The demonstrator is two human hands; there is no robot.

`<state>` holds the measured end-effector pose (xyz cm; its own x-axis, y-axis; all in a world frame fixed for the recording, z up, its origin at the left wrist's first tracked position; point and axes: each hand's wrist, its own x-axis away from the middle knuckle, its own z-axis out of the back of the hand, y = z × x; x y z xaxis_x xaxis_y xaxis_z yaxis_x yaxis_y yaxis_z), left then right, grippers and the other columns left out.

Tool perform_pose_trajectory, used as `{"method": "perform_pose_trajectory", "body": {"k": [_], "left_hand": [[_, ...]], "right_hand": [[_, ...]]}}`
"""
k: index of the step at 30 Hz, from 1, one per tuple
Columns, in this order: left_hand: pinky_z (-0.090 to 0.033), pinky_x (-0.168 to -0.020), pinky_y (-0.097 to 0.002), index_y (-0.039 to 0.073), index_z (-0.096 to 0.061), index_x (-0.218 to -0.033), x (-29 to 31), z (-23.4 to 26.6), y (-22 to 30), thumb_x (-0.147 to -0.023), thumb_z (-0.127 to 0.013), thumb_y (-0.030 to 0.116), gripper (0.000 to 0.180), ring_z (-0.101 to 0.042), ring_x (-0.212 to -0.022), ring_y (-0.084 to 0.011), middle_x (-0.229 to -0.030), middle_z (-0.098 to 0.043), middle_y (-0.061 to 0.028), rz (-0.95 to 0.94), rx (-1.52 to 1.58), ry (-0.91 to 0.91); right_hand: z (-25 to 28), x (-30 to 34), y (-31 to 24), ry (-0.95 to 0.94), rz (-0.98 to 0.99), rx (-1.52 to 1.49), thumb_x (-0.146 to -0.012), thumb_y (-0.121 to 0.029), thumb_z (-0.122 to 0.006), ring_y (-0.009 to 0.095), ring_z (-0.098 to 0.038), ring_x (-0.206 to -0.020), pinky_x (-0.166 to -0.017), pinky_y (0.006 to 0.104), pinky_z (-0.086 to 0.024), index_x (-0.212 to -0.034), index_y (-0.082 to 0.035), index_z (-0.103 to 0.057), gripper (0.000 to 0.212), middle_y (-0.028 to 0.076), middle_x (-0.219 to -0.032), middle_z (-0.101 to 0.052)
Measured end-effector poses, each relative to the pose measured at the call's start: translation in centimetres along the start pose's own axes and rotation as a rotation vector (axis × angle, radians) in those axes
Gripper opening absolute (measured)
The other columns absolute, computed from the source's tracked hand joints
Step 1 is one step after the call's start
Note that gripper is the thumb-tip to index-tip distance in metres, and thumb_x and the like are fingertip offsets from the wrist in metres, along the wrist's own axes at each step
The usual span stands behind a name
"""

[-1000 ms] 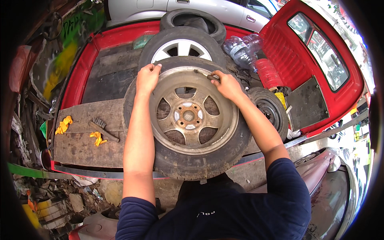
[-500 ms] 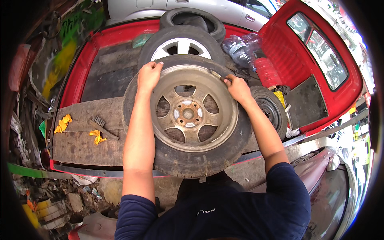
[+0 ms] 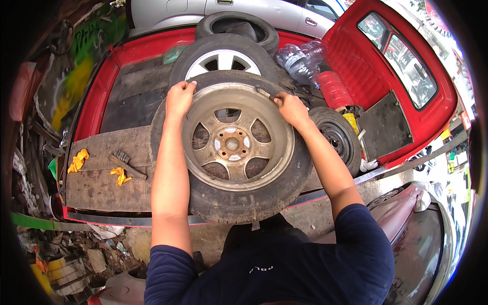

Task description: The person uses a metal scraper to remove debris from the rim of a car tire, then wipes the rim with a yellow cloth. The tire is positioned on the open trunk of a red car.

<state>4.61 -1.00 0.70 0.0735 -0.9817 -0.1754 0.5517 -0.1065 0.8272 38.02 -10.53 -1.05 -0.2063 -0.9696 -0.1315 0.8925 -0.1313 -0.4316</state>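
Observation:
A worn tyre (image 3: 231,206) on a dirty alloy wheel (image 3: 244,170) leans tilted in front of me, its rusty hub facing up. My left hand (image 3: 180,100) is closed over the upper left edge of the tyre, thumb on top. In my right hand (image 3: 293,109) is a slim brush-like tool (image 3: 263,92), pinched between thumb and fingers. Its pale section and dark tip reach the upper right rim, where tyre and wheel meet. The fingers partly cover its handle, so its exact kind is hard to make out.
Behind stand a tyre on a silver wheel (image 3: 223,60) and a bare tyre (image 3: 264,35). A spare wheel (image 3: 335,137) and plastic bottles (image 3: 300,63) lie right. On the wooden boards (image 3: 112,195) are a bristle brush (image 3: 129,165) and yellow gloves or rags (image 3: 78,160). The red truck bed (image 3: 96,109) surrounds them.
The whole view has shifted slightly, so the wheel and hands appear further left. The tool tip has crept a little left along the rim. Both hands keep their grip.

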Motion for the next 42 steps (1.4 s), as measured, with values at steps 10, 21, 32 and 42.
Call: {"method": "perform_pose_trajectory", "body": {"k": [10,21,32,42], "left_hand": [[-0.049,-0.075,-0.0423,-0.001,-0.07,-0.083,-0.1,-0.1,-0.1,-0.092,-0.065,0.042,0.045,-0.066,-0.076,-0.0309,-0.077,-0.07,-0.0187,-0.024,-0.01,-0.012],[-0.049,-0.074,-0.0426,-0.001,-0.069,-0.082,-0.2,-0.2,-0.2,-0.092,-0.065,0.042,0.044,-0.066,-0.074,-0.0307,-0.076,-0.069,-0.0185,-0.024,-0.008,-0.027],[-0.049,-0.072,-0.0416,0.0,-0.071,-0.086,-0.1,-0.1,-0.6,-0.093,-0.065,0.043,0.043,-0.065,-0.072,-0.0269,-0.074,-0.068,-0.0159,-0.04,-0.01,-0.087],[-0.048,-0.067,-0.0375,0.002,-0.072,-0.091,0.4,-1.0,0.1,-0.093,-0.065,0.041,0.04,-0.063,-0.066,-0.0196,-0.069,-0.067,-0.0092,-0.082,-0.017,-0.27]], "right_hand": [[-2.2,-1.9,-4.3,-0.009,0.101,0.032,-0.101,-0.034,-0.056,0.042,-0.07,-0.102,-0.088,0.0537,-0.055,-0.117,-0.01,-0.069,0.031,0.022,-0.104,-0.073],[-0.5,-0.1,-0.7,0.018,0.062,0.056,-0.1,-0.035,-0.058,0.042,-0.07,-0.101,-0.088,0.0536,-0.055,-0.119,-0.011,-0.07,0.033,0.022,-0.104,-0.074],[-1.3,-1.0,-2.1,0.013,0.026,0.009,-0.099,-0.035,-0.06,0.041,-0.069,-0.106,-0.092,0.0524,-0.054,-0.125,-0.014,-0.069,0.035,0.021,-0.11,-0.073],[-0.6,2.4,1.9,0.102,-0.029,-0.105,-0.096,-0.033,-0.065,0.04,-0.069,-0.108,-0.094,0.0501,-0.054,-0.127,-0.02,-0.071,0.033,0.021,-0.111,-0.073]]}}
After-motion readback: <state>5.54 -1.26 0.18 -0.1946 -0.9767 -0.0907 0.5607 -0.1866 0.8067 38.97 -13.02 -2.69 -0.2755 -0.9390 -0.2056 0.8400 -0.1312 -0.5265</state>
